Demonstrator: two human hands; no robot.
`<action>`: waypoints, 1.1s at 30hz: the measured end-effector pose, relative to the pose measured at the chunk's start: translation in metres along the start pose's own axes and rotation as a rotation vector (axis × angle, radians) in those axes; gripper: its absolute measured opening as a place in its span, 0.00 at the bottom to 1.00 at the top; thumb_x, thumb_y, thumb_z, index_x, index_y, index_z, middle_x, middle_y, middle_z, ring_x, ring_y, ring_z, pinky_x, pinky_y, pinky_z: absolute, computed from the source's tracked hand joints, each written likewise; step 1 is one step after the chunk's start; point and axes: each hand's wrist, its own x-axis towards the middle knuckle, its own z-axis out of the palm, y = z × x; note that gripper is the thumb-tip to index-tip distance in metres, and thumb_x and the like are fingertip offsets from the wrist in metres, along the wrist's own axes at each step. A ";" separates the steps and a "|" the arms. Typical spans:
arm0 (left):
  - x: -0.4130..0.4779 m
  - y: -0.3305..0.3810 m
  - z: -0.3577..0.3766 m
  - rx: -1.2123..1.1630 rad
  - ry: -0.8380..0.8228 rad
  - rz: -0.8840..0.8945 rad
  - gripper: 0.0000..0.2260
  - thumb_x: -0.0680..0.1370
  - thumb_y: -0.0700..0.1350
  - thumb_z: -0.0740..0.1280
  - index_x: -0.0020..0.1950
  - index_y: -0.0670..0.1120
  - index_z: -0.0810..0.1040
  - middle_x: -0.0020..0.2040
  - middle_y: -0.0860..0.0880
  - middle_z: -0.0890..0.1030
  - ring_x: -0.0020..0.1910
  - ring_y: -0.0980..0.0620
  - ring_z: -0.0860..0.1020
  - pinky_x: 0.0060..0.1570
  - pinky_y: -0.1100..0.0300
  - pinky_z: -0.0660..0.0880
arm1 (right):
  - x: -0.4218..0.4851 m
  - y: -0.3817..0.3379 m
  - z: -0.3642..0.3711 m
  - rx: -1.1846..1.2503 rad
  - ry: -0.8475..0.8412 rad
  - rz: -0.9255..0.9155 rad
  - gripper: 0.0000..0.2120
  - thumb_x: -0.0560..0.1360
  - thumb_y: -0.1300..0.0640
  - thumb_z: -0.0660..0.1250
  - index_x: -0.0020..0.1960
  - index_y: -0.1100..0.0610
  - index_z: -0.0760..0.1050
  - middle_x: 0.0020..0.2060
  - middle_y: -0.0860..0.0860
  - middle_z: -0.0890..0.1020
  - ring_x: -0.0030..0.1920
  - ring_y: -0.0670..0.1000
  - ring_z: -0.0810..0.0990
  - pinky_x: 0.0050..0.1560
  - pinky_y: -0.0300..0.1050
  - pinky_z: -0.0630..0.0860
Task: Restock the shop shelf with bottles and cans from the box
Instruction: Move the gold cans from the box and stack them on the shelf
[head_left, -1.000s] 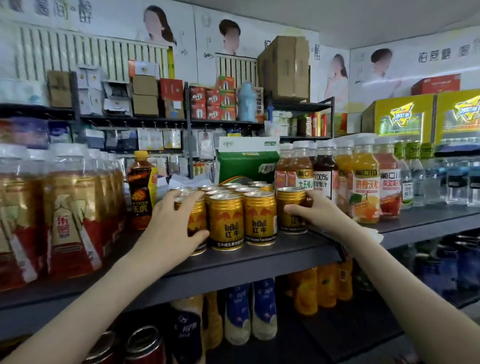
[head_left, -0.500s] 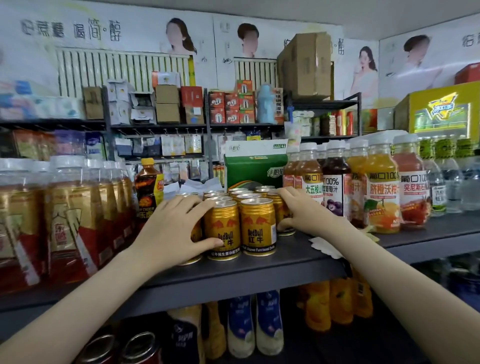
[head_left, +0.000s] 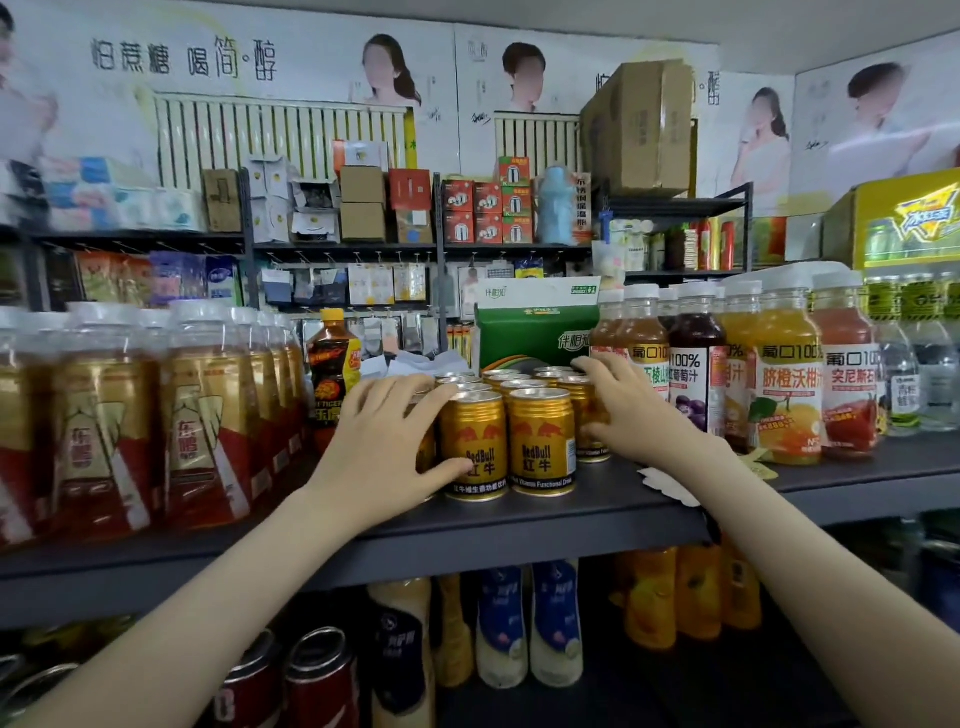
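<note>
Cans (head_left: 540, 441) of gold Red Bull stand bunched in rows on the grey shelf (head_left: 571, 525), the front pair just back from its edge, between a dark orange-capped bottle (head_left: 332, 374) and the juice bottles (head_left: 696, 374). The left grip (head_left: 384, 452) is curled round the left outer can (head_left: 427, 441) (mostly hidden behind the palm), with its thumb lying across the face of the neighbouring can. The right grip (head_left: 628, 410) is wrapped over the right outer can (head_left: 582, 410), fingers on its rim and thumb low on its side. My reading is that both hands are closing the block up. If it is squeezed too hard from both sides, the middle front cans could pop forward and go over the edge. The right knuckles sit just beside the juice bottles, so a sideways nudge there could rock one. The stock box is out of view.
</note>
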 end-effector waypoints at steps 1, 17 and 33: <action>-0.004 0.001 -0.002 -0.027 0.036 -0.018 0.31 0.73 0.67 0.56 0.68 0.49 0.73 0.63 0.47 0.75 0.63 0.46 0.71 0.66 0.48 0.62 | -0.004 -0.007 -0.004 0.026 0.073 0.005 0.33 0.74 0.62 0.67 0.75 0.57 0.57 0.72 0.56 0.61 0.73 0.56 0.56 0.72 0.50 0.57; -0.238 -0.088 -0.121 -0.352 0.195 -0.469 0.15 0.78 0.47 0.66 0.64 0.46 0.75 0.56 0.56 0.74 0.55 0.61 0.72 0.53 0.73 0.64 | -0.105 -0.369 0.073 0.622 0.205 -0.434 0.17 0.76 0.60 0.66 0.64 0.58 0.71 0.58 0.51 0.75 0.60 0.50 0.70 0.61 0.41 0.67; -0.755 -0.212 -0.242 -0.119 -0.311 -1.513 0.16 0.80 0.48 0.62 0.67 0.49 0.71 0.61 0.50 0.75 0.60 0.50 0.74 0.58 0.58 0.71 | -0.312 -0.763 0.287 0.781 -0.811 -0.730 0.24 0.79 0.55 0.63 0.73 0.55 0.62 0.66 0.51 0.68 0.69 0.51 0.64 0.67 0.44 0.64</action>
